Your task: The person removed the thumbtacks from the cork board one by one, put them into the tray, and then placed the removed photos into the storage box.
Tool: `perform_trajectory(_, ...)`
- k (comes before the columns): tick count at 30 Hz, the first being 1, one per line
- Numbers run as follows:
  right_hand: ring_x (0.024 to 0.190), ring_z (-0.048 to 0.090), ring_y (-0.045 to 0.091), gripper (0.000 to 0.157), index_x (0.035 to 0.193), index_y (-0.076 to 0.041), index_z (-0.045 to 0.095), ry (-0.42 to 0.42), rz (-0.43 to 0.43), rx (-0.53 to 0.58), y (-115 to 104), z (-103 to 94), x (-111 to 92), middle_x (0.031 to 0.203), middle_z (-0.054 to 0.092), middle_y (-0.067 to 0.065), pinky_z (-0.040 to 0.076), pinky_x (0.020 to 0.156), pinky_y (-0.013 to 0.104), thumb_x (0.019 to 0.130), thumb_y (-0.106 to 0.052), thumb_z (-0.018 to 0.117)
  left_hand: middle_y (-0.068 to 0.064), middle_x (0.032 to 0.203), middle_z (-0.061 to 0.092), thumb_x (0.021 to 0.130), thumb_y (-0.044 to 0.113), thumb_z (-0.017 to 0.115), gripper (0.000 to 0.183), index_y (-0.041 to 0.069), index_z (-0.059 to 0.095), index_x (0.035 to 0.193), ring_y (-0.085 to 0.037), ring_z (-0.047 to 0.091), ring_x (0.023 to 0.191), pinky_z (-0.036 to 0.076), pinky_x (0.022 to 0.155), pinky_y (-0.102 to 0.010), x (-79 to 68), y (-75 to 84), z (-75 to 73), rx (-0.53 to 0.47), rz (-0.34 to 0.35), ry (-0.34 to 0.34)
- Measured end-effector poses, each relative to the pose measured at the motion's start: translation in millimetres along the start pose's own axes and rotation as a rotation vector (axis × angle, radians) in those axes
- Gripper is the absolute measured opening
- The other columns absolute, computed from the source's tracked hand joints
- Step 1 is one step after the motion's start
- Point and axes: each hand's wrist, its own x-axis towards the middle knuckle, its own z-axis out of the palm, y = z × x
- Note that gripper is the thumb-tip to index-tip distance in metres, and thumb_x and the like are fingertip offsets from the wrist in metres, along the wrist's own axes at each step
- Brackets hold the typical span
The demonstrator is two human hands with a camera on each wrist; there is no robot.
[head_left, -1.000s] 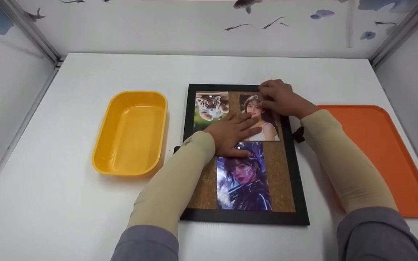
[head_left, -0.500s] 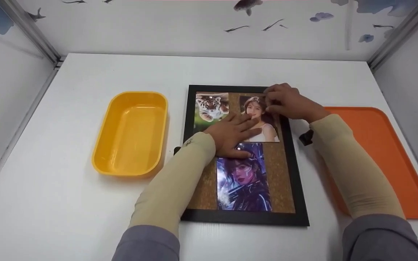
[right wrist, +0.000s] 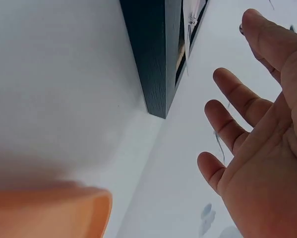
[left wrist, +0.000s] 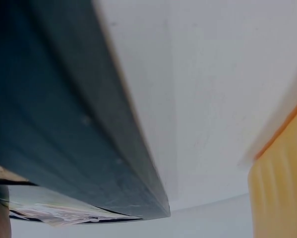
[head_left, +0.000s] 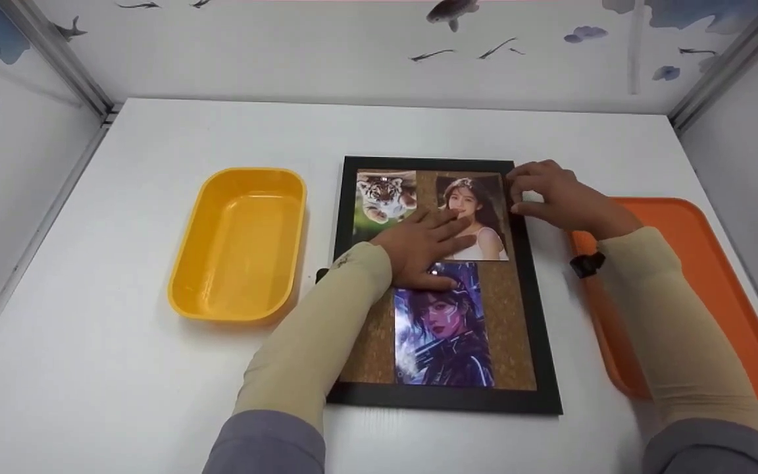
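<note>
My left hand [head_left: 418,247] lies spread over the photos on a black-framed cork board [head_left: 445,399]. Its fingers rest on the photo of a person in a white top [head_left: 487,240], and its thumb on a purple artwork photo [head_left: 448,336]. Beside it a tiger photo [head_left: 379,201] is partly covered. Just past the frame's upper right edge hovers my right hand [head_left: 560,194], fingers loosely bent. In the right wrist view that hand [right wrist: 272,129] has parted fingers and nothing clearly held. A small clear pin [right wrist: 192,21] shows at a photo on the board.
A deep yellow tray [head_left: 300,243] stands left of the board. To the right, partly under my right forearm, lies a flat orange tray [head_left: 668,214]. Patterned white walls [head_left: 326,52] enclose the white table at the back and sides.
My right hand has moved right, off the photo's upper right corner and past the frame's edge. The left hand stays flat on the photos.
</note>
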Motion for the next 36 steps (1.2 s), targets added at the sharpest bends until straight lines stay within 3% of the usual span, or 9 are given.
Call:
perform_trajectory(13,0.129,0.035,0.044,0.016,0.086,-0.017,0.061,0.066,0.047,0.074,12.0,-14.3,-61.7,0.136,0.052,0.019,0.022,0.097,0.072,0.091,-0.006,0.071,0.003,0.165,-0.015,0.088,0.083,0.01,0.088,0.033,-0.01,0.158,-0.022,-0.012,0.151,0.001,0.12,-0.048,0.2,2.0,-1.2,-0.001,0.001,-0.003)
perform_trajectory(19,0.125,0.039,0.038,0.022,0.088,-0.018,0.06,0.071,0.017,0.076,20.5,-15.4,-88.9,0.133,0.054,0.017,0.036,0.091,0.056,0.089,0.001,0.072,0.003,0.164,-0.017,0.088,0.082,0.008,0.088,0.033,-0.012,0.158,-0.021,-0.013,0.15,0.001,0.12,-0.048,1.0,3.7,-2.9,-0.002,0.002,-0.018)
perform_trajectory(22,0.123,0.04,0.038,0.021,0.088,-0.016,0.059,0.086,0.006,0.074,25.1,-16.6,-100.3,0.133,0.054,0.017,0.038,0.089,0.053,0.089,0.0,0.072,0.004,0.164,-0.016,0.088,0.082,0.008,0.088,0.033,-0.012,0.158,-0.021,-0.013,0.15,0.001,0.12,-0.047,1.6,4.0,-3.1,0.001,0.003,-0.011)
perform_trajectory(30,0.125,0.042,0.036,0.018,0.088,-0.016,0.06,0.107,0.082,0.063,30.0,-17.7,-123.6,0.135,0.053,0.015,0.039,0.087,0.047,0.09,-0.002,0.072,0.003,0.164,-0.016,0.089,0.082,0.009,0.087,0.033,-0.011,0.158,-0.021,-0.013,0.15,0.0,0.12,-0.048,0.6,2.1,-0.9,-0.003,0.011,-0.002)
perform_trajectory(36,0.124,0.042,0.035,0.023,0.086,-0.016,0.059,0.118,0.093,0.068,36.4,-12.7,-134.2,0.133,0.052,0.016,0.04,0.087,0.051,0.088,0.002,0.072,0.003,0.164,-0.016,0.088,0.082,0.008,0.088,0.033,-0.012,0.158,-0.021,-0.013,0.15,0.001,0.12,-0.048,-0.9,1.3,2.3,0.008,-0.001,-0.003)
